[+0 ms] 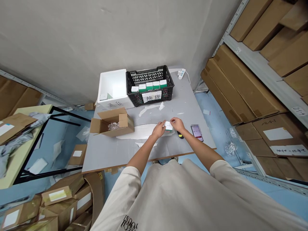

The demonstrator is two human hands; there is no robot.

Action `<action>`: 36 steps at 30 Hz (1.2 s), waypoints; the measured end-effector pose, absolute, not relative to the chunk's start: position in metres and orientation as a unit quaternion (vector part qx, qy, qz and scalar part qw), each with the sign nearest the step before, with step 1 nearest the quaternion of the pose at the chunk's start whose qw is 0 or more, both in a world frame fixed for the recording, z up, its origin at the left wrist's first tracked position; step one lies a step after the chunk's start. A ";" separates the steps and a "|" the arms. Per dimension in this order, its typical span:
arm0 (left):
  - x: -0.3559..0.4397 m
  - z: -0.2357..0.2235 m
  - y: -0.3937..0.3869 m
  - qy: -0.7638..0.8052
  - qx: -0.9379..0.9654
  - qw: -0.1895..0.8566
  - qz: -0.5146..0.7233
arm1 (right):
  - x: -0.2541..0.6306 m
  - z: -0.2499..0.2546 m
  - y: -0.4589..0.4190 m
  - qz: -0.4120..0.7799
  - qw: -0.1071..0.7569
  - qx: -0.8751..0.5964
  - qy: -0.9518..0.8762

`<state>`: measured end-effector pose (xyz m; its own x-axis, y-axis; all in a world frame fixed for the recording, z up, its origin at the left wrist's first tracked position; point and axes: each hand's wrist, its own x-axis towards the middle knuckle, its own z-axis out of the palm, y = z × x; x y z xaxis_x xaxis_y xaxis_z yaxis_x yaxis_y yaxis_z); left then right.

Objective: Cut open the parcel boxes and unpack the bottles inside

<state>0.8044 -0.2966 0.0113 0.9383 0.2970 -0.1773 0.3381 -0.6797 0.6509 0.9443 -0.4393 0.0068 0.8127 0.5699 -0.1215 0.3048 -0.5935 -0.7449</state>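
Observation:
A small white-and-green box (168,127) stands on the grey table (103,154) between my hands. My left hand (158,129) grips its left side, fingers closed against it. At the box's upper right edge, the fingers of my right hand (177,123) are pinched together. Just below that hand lies a black-and-yellow tool (180,135), partly covered by my wrist. A phone (197,132) with a lit screen rests farther right. To the left, an open cardboard box (127,124) contains clear bubble wrap (113,126).
At the table's back stand a white foam box (113,77) and a black crate (149,75) holding several white-and-green boxes (149,86). A power strip (181,73) is at the back right. Shelves with cartons (243,86) rise on the right; more cartons (57,189) lie at lower left.

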 end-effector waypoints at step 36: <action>0.808 0.005 -0.296 0.166 0.918 0.356 0.044 | 0.939 0.019 -0.450 0.121 0.252 -0.837 -0.470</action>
